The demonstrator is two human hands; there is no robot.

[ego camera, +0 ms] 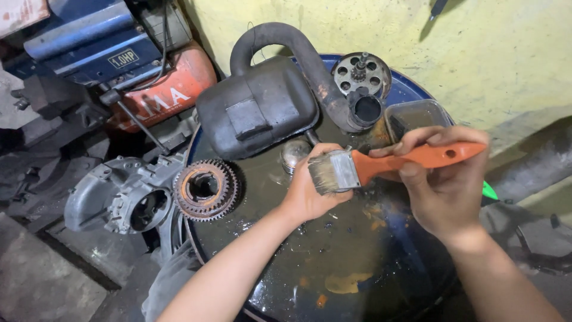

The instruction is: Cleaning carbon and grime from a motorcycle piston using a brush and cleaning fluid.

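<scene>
Right hand (438, 191) pinches orange handle of paintbrush (381, 166), fingers pressed on it, brush held level above oily drum top (333, 262). Left hand (310, 188) curled shut at bristle end; what it grips hidden behind brush, cannot tell. Brush looks light, handle stiff, bristles soft and greasy, likely slippery; best hold mid-handle. Rusty gear ring (205, 189) at drum's left edge, black muffler (262, 104) behind hands, plastic tub (414, 116) beside its pipe, grey engine casing (122, 194) on floor left.
</scene>
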